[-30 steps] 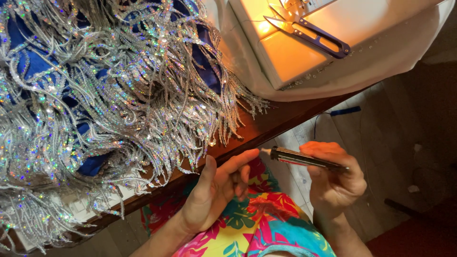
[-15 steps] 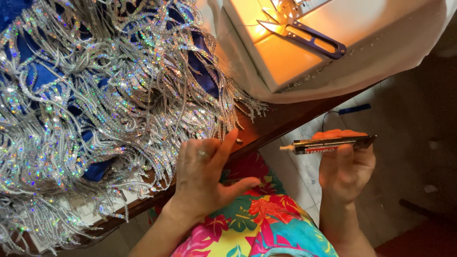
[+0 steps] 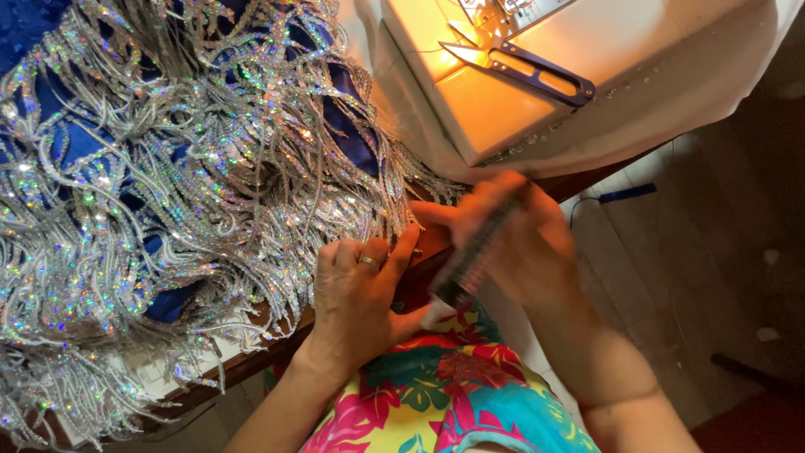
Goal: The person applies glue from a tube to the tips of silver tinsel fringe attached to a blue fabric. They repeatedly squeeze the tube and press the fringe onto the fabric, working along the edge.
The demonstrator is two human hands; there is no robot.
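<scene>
Pen-like tool (image 3: pixel 474 252), dark and blurred, sits gripped in the right hand (image 3: pixel 524 247) just over the table edge (image 3: pixel 251 361); its tip should meet the sequin fringe (image 3: pixel 210 184) gently. Left hand (image 3: pixel 360 294) presses flat, fingers together, at the fringe ends; steadying strands there seems wise.

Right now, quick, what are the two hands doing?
Left hand: holds nothing, fingers bent, resting on the table edge by the silver sequin fringe.
Right hand: closed on a dark tube-like tool, blurred.

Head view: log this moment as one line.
left hand: on table edge by sequin fringe | right hand: holds dark tube, blurred | snips: on sewing machine
</scene>
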